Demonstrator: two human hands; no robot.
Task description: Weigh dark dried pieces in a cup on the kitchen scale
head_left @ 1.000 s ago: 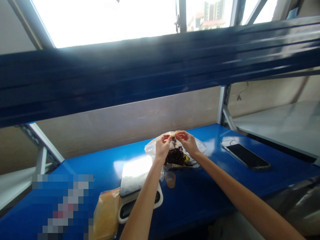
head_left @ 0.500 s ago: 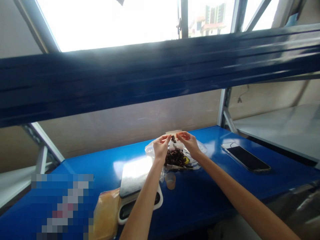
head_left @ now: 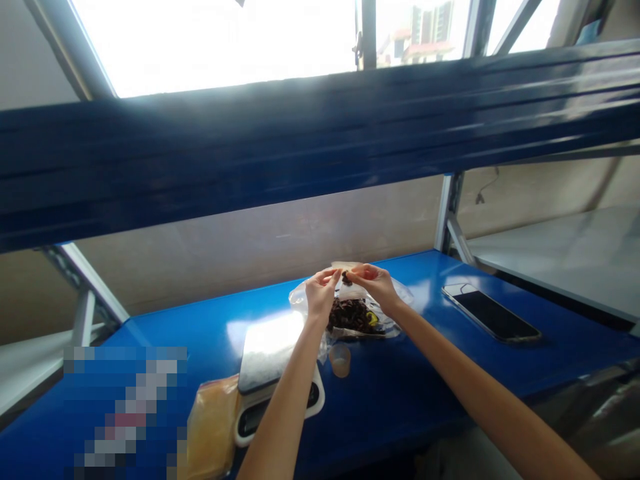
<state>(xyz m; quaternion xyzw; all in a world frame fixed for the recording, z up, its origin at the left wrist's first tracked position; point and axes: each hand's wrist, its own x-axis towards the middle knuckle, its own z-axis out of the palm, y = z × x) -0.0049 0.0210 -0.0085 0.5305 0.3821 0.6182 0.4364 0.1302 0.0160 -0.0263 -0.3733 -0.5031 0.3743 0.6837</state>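
1. Hands met over the middle of the blue bench [head_left: 410, 393], toward its far edge, both raised just above a clear bag [head_left: 400, 298].
2. Left hand [head_left: 320, 295]: fingers [head_left: 332, 275] drawn together, thumb to forefinger, pinched on the upper edge of the clear bag.
3. Right hand [head_left: 376, 283]: fingers [head_left: 356, 272] likewise pinched together on the same edge, tips almost touching those of the left hand. A small dark bit showed between the two pinches; too small to tell what it was.
4. Clear bag lay slumped on the bench under the hands, its top lifted by the fingers. Dark clumped contents [head_left: 353, 315] sat in the lower part, with a speck of yellow on their right side.
5. Small translucent cup [head_left: 341, 360] stood upright on the bench just on the near side of the bag, apart from both hands.
6. Kitchen scale [head_left: 267, 357] sat just left of the cup, platform pale with glare, the left forearm crossing over its near right corner.
7. Yellowish packet [head_left: 213, 427] lay against the scale's near left side, by the near edge of the bench.
8. Phone [head_left: 491, 313] lay flat, screen dark, toward the right end of the bench, well apart from the bag.
9. Dark blue shelf beam [head_left: 320, 153] ran across overhead; bright window [head_left: 225, 40] behind it.
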